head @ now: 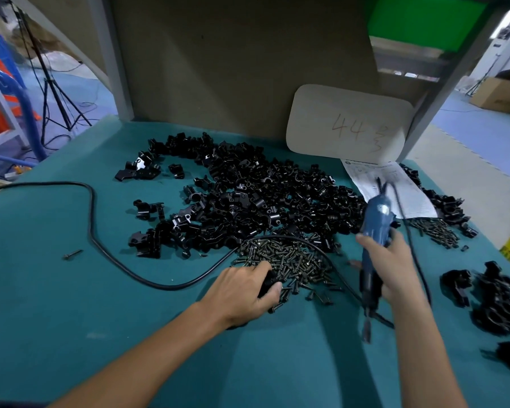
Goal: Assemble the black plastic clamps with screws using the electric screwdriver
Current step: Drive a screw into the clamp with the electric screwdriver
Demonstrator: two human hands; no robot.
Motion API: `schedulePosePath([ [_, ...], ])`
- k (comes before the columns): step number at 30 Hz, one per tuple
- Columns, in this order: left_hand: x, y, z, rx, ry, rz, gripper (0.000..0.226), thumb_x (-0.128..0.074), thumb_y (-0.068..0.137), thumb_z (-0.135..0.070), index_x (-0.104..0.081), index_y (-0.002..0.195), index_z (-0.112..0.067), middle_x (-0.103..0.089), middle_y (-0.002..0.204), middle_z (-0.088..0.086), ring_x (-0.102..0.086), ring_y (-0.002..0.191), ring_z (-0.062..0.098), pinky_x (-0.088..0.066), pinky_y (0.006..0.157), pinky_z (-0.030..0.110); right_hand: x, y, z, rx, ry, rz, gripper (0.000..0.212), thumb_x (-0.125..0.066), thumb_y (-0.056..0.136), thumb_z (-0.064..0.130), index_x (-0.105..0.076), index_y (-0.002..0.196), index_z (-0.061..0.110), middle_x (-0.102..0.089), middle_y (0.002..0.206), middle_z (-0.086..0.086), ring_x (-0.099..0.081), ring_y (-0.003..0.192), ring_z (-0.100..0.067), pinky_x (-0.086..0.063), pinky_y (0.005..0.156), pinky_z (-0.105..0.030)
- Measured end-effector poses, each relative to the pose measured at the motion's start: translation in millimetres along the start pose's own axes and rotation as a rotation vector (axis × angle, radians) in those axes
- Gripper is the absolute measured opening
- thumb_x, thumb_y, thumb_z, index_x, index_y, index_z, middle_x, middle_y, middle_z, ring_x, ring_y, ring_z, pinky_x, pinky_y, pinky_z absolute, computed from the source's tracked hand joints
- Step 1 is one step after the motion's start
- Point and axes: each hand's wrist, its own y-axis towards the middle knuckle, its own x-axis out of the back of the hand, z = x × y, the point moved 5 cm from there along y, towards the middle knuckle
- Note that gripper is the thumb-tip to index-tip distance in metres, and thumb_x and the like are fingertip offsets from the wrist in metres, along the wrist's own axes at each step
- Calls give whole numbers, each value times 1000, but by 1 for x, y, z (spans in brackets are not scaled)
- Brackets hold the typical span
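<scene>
A big heap of black plastic clamp parts covers the middle of the teal table. In front of it lies a pile of dark screws. My left hand rests at the near edge of the screw pile, its fingers curled round a black clamp part. My right hand grips the blue electric screwdriver, held upright with its bit pointing down just above the table.
The screwdriver's black cable loops over the left of the table. A lone screw lies at the left. More clamps sit at the right, a second screw pile and a paper sheet behind. A white board leans at the back.
</scene>
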Motion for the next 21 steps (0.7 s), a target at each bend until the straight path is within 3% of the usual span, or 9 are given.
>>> schedulePosePath([
  [2,-1,1,0,1,-15,-5,36,-22,96,-61,-34,91,-27,-41,66,-12,-46,59,14,-25,53,30,13,-5,-10,67,-337,0,33,-74,93,23,-59,120,13,-66,103,-10,-68,85,-32,-59,82,-54],
  [4,-2,2,1,12,-33,-6,38,-22,97,-63,-34,97,-27,-47,74,-11,-49,65,14,-28,56,28,21,-9,-20,75,-559,14,34,-74,92,28,-63,120,12,-69,99,-8,-64,88,-31,-55,83,-50],
  [6,-4,2,3,26,-52,-5,39,-22,97,-66,-31,102,-29,-52,82,-8,-51,72,15,-31,63,28,23,-12,-28,79,-784,11,43,-74,93,31,-63,128,9,-69,112,-14,-62,102,-37,-51,90,-48],
  [8,-4,2,3,13,-50,-18,37,-24,98,-66,-29,101,-30,-52,85,-9,-50,74,16,-30,67,28,20,-21,-26,211,-886,-87,53,-75,92,31,-60,138,10,-61,131,-21,-51,121,-39,-41,103,-48],
  [10,-3,2,1,-6,-27,-29,35,-26,99,-65,-29,100,-30,-50,86,-10,-50,75,17,-29,70,26,2,-41,-12,428,-741,-84,45,-72,94,32,-63,136,19,-61,128,-14,-53,118,-30,-43,99,-43],
  [12,-2,2,1,-15,-11,-47,34,-29,100,-62,-32,100,-28,-50,87,-10,-49,76,16,-28,71,26,-31,-57,-11,453,-467,192,32,-65,97,38,-68,129,31,-69,118,7,-64,107,-9,-51,92,-31],
  [14,-1,2,2,-17,-14,-73,32,-36,99,-57,-37,99,-25,-49,87,-10,-46,76,15,-27,71,25,-65,-73,-20,418,-318,437,23,-64,100,34,-71,122,36,-73,114,18,-67,107,-2,-53,92,-27],
  [18,-3,3,4,-1,-34,-50,32,-39,97,-55,-38,96,-23,-44,87,-10,-40,77,14,-23,70,25,-90,-80,-38,394,-108,473,25,-65,101,16,-78,102,38,-77,105,15,-70,102,-4,-56,88,-23],
  [21,-7,5,6,21,-52,-24,36,-36,95,-59,-39,98,-24,-49,90,-9,-44,82,15,-27,72,27,-90,-79,-45,316,50,469,27,-68,98,13,-78,102,37,-78,101,6,-70,91,-5,-55,81,-21],
])
